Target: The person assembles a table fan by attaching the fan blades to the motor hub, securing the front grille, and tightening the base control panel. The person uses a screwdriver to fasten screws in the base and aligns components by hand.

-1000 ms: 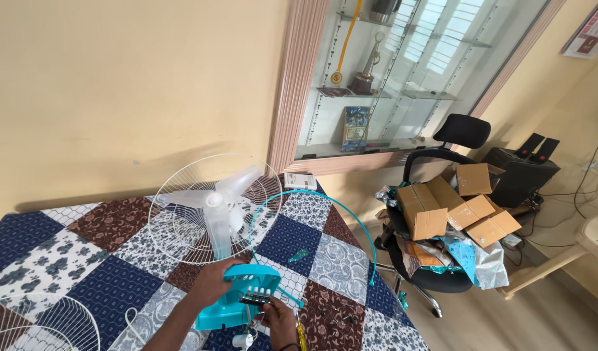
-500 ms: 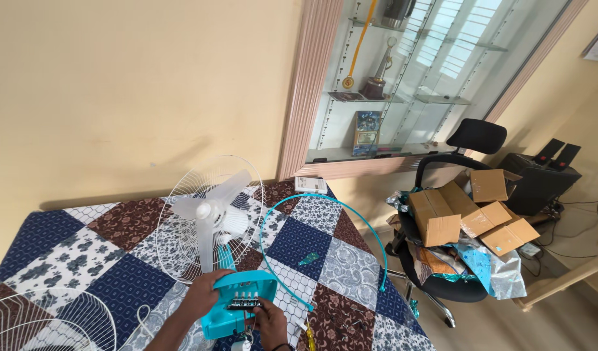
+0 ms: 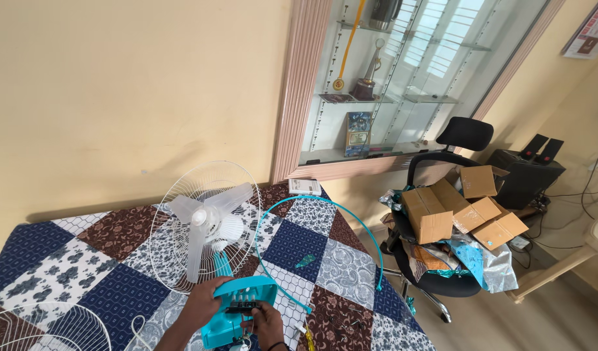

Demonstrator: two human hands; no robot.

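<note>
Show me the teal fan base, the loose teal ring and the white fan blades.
teal fan base (image 3: 237, 300): head view, on its top face.
loose teal ring (image 3: 351, 212): head view, on its far arc.
white fan blades (image 3: 237, 194): head view, on the upper right blade.

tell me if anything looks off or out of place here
The fan has no front guard: its blades are bare, a loose white grille lies at the table's near-left edge, and a turquoise rim ring lies loose beside it.
</note>
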